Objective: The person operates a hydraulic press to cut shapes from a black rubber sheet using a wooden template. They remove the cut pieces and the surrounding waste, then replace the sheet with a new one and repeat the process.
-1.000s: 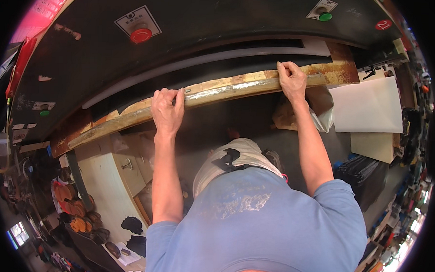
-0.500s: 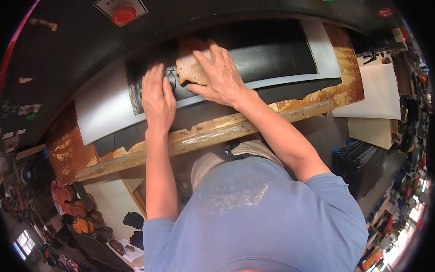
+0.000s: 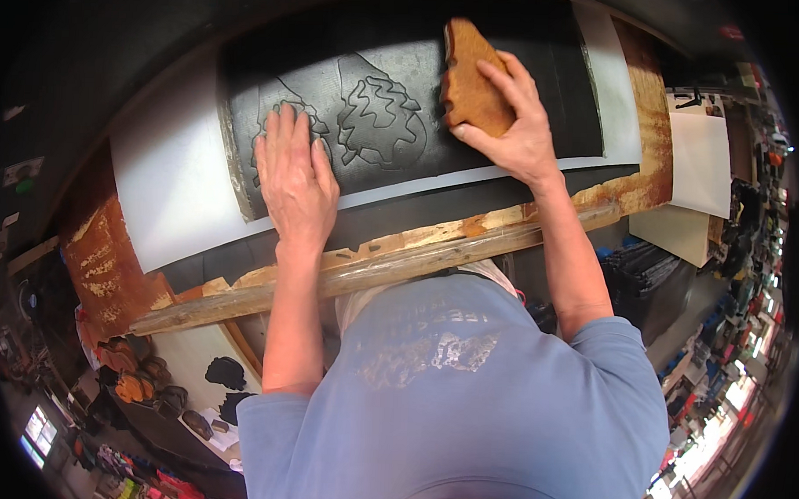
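Observation:
A black sheet (image 3: 545,105), probably leather or rubber, lies on a white board (image 3: 168,193) in front of me. A jagged, curved outline (image 3: 379,126) is cut into it, and a similar one lies partly under my left hand (image 3: 294,180). That hand rests flat on the sheet's left part, fingers stretched out, holding nothing. My right hand (image 3: 517,122) grips an orange-brown wooden cutting die (image 3: 478,76) by its right edge. The die has a notched left edge and sits over the sheet, right of the outlines. Whether it touches the sheet I cannot tell.
A worn wooden bar (image 3: 399,271) runs along the table's near edge. A dark machine body (image 3: 88,89) overhangs the far left. Orange and brown blocks (image 3: 135,385) are piled at lower left. White sheets (image 3: 700,163) and a dark stack (image 3: 641,271) stand at right.
My right hand and the cutting die have moved right, uncovering a cut outline. My left hand remains on the sheet's left part. The dark machine part with the red button has left the view.

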Demonstrator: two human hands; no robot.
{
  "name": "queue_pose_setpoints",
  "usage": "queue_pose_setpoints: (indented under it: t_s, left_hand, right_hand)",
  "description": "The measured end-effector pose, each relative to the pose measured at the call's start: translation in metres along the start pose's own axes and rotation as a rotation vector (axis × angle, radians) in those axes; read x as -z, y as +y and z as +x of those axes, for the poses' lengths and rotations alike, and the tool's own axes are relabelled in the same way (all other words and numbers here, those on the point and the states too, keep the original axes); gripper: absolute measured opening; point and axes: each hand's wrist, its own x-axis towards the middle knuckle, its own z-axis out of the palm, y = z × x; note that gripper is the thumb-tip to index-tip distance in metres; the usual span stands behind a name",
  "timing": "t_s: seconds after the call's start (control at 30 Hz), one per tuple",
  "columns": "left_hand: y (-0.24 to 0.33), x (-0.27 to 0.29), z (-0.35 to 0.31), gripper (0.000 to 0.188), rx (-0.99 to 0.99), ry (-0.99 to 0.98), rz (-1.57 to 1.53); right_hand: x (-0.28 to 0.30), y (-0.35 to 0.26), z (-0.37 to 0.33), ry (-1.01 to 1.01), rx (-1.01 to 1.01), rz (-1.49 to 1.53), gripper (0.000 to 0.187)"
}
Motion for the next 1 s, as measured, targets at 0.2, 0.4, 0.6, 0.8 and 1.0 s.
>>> queue_pose_setpoints:
  t_s: [0.2, 0.4, 0.6, 0.8, 1.0]
  left_hand:
    - [0.001, 0.007, 0.001, 0.035, -0.009, 0.009, -0.124]
    - [0.04, 0.042, -0.037, 0.031, -0.031, -0.05, -0.389]
    - [0.068, 0.029, -0.079, 0.029, -0.097, -0.136, -0.447]
    - [0.06, 0.022, -0.073, 0.022, -0.158, -0.054, -0.379]
    - [0.058, 0.02, -0.069, 0.009, -0.132, 0.045, -0.359]
  right_hand:
    - [-0.009, 0.016, -0.01, 0.011, 0.131, -0.093, 0.078]
    - [-0.002, 0.019, -0.004, -0.008, 0.179, -0.097, 0.078]
    - [-0.005, 0.02, 0.004, 0.044, 0.172, -0.099, 0.08]
    - [0.043, 0.023, 0.019, 0.149, -0.007, 0.167, 0.067]
    - [0.143, 0.056, 0.056, 0.809, 0.069, 0.129, 0.024]
